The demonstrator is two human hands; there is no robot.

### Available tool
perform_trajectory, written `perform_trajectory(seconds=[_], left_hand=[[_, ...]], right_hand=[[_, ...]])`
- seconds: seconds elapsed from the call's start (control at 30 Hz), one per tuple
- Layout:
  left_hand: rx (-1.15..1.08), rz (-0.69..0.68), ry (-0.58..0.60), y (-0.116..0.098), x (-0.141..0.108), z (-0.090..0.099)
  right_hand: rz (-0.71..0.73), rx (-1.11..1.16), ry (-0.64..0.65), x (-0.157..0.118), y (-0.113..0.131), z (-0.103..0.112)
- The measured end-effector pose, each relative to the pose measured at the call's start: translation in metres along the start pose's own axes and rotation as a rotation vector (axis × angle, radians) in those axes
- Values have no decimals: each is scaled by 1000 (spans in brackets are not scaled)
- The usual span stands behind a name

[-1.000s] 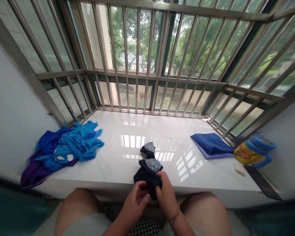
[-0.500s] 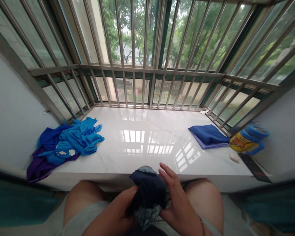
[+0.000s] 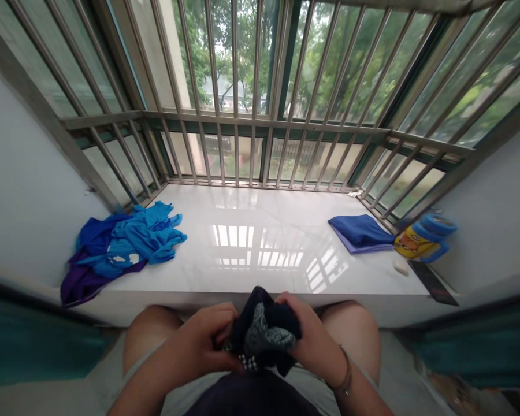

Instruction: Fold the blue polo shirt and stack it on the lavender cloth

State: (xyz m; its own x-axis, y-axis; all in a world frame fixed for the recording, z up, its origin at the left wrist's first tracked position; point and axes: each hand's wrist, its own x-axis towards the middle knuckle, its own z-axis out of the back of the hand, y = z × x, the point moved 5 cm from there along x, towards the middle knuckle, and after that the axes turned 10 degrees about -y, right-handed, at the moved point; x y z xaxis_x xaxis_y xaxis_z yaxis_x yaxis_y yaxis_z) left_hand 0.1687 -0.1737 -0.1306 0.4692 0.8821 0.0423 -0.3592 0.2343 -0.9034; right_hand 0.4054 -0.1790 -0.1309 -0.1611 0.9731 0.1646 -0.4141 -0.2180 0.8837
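Note:
Over my lap I hold a bunched dark navy cloth (image 3: 264, 329) with a grey-green paisley pattern and a patch of black-and-white checks. My left hand (image 3: 212, 338) pinches its left side, thumb near the checked part. Around its right side curl the fingers of my right hand (image 3: 305, 335), with a bracelet on that wrist. Part of the cloth hangs below the hands. A crumpled heap of blue and purple clothes (image 3: 143, 237) lies at the left of the white sill, and a folded blue cloth (image 3: 359, 231) rests on a lilac one at the right.
Along the white sill's (image 3: 242, 271) right end stand a yellow and blue cup (image 3: 424, 238) with a handle, a small pale lump (image 3: 401, 266) and a dark flat phone-like slab (image 3: 433, 282). Metal bars (image 3: 260, 124) close off the window behind. Teal curtains (image 3: 30, 335) hang at both sides.
My right hand has gone from spread fingers to gripping the cloth's right side. The cloth has been turned, so more paisley and the checks show. My left hand has shifted its hold.

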Motion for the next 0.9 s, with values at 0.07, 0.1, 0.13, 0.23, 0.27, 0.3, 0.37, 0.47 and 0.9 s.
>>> perform_trajectory(seconds=[0.07,0.1,0.13,0.23,0.27,0.3,0.37,0.47,0.9], left_hand=[[-21,81,-39,7,-2,-1],[-72,116,-60,11,-3,-4],[-142,134,-92,13,-2,-8],[-343,93,-212,18,6,-25],[-376,69,-240,20,11,-31],[-385,60,-251,23,15,-37],[-341,98,-205,30,23,-47],[-329,210,-131,41,25,-52],[-110,169,-333,14,3,59]], right_hand=[[-11,39,-65,2,-1,7],[-7,72,-83,3,0,9],[3,107,-92,3,0,9],[22,184,-86,0,5,2],[18,198,-72,-2,6,-2],[14,208,-50,-4,8,-6],[14,225,16,-7,13,-14],[12,267,116,-11,16,-17],[-38,-86,-80,6,10,78]])
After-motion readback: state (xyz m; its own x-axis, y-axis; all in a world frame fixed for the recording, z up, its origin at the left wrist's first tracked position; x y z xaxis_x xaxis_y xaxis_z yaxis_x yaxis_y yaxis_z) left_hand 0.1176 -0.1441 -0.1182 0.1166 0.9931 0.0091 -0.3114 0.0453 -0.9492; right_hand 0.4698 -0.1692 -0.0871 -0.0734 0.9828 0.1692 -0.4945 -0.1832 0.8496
